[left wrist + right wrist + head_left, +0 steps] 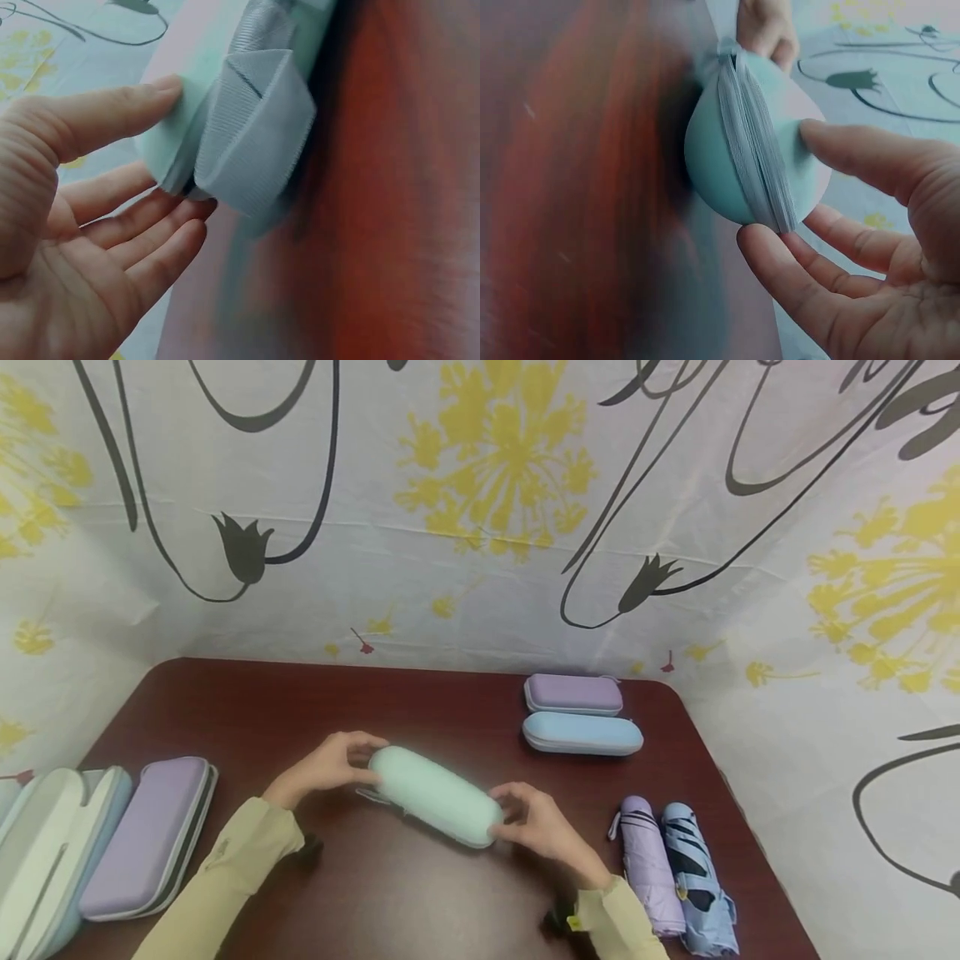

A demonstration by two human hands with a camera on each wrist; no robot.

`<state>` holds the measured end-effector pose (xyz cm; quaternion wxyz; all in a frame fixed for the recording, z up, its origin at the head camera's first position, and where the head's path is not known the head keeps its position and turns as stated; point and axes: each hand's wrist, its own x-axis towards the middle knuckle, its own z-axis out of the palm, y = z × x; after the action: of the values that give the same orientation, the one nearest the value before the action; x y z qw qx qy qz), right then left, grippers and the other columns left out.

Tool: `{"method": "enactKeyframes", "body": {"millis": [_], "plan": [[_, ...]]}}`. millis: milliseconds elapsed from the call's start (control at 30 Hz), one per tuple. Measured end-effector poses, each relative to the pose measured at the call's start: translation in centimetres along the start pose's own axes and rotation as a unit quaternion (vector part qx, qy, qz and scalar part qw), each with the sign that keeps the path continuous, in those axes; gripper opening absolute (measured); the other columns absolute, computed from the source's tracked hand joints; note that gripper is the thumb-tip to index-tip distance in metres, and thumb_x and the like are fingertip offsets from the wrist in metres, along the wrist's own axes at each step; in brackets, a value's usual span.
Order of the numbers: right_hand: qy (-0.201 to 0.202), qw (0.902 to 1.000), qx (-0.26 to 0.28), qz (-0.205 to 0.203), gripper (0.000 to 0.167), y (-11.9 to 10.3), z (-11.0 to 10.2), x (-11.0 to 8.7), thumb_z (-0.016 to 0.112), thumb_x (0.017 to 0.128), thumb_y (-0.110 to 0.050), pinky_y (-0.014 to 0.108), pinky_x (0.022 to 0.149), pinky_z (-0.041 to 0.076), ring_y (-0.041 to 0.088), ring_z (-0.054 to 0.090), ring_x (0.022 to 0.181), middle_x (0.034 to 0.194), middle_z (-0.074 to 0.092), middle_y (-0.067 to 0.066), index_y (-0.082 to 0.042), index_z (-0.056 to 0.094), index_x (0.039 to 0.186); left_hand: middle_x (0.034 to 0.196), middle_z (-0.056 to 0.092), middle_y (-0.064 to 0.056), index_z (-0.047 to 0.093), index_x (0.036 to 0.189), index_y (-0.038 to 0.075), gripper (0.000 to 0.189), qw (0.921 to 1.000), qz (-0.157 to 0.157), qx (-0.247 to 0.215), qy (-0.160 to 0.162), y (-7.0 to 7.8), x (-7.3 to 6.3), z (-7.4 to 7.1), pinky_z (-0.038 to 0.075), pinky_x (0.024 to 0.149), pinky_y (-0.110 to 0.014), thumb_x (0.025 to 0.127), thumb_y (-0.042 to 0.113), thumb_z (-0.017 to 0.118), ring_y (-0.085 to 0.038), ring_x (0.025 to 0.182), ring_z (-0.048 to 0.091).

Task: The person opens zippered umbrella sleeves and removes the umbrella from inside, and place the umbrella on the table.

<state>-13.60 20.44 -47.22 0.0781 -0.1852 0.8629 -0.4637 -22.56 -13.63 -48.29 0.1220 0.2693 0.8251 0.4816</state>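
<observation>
A long mint-green zippered case (437, 795) with rounded ends lies slantwise between both hands, over the middle of the table. My left hand (330, 768) holds its far-left end, thumb on the shell and fingers around the tip. At the near-right end, my right hand (542, 828) grips it with thumb and fingers spread round the tip. A grey ribbon loop (259, 135) hangs at the left end in the left wrist view. In the right wrist view, the closed grey zipper (754, 142) runs around the case's end.
Purple (573, 693) and light-blue (582, 732) cases lie at the back right of the dark red table (300, 702). Folded lilac (651, 864) and blue (699, 881) umbrellas lie at right. A larger purple case (150, 835) and pale cases (56, 860) stand at left. Patterned cloth (390, 585) hangs behind.
</observation>
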Motion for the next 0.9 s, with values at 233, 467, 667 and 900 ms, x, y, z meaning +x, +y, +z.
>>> {"method": "enactKeyframes", "body": {"millis": [233,467,667,900], "plan": [[-0.004,0.9988,0.044,0.022,0.037,-1.5,2.1,-1.4,0.075,0.071,0.007,0.026,0.064,0.054,0.029,0.062,0.077,0.089,0.062,0.016,0.008,0.059,0.104,0.126,0.052,-0.028,0.051,0.125,-0.011,0.051,0.9978,0.017,-0.035,-0.054,-0.2,2.4,-0.6,0.045,0.091,-0.049,0.08,0.002,0.071,-0.044,0.115,0.051],[0.037,0.9986,0.037,0.0,0.036,-2.1,4.6,-2.4,0.08,0.07,-0.004,0.021,0.062,0.053,0.012,0.061,0.071,0.082,0.061,0.007,0.001,0.057,0.097,0.127,0.053,-0.026,0.053,0.125,-0.01,0.045,0.9955,0.021,-0.058,-0.072,0.1,4.6,-0.2,0.039,0.097,-0.051,0.081,-0.003,0.066,-0.043,0.119,0.048],[0.061,0.9975,0.011,-0.033,0.035,-2.5,6.3,-2.5,0.081,0.07,-0.008,0.019,0.057,0.051,0.011,0.061,0.066,0.078,0.06,0.007,-0.002,0.054,0.093,0.121,0.059,-0.018,0.059,0.122,-0.003,0.042,0.9981,0.025,-0.016,-0.055,0.8,5.8,0.7,0.044,0.091,-0.048,0.08,0.001,0.063,-0.032,0.109,0.054],[0.079,0.9959,-0.009,-0.042,0.037,-2.7,7.6,-2.3,0.082,0.07,-0.014,0.017,0.054,0.049,0.006,0.058,0.062,0.074,0.06,0.007,-0.004,0.053,0.09,0.12,0.058,-0.022,0.058,0.12,-0.007,0.037,0.9973,0.013,0.073,0.003,2.7,6.1,2.8,0.044,0.091,-0.046,0.084,0.0,0.053,-0.034,0.111,0.053]]}}
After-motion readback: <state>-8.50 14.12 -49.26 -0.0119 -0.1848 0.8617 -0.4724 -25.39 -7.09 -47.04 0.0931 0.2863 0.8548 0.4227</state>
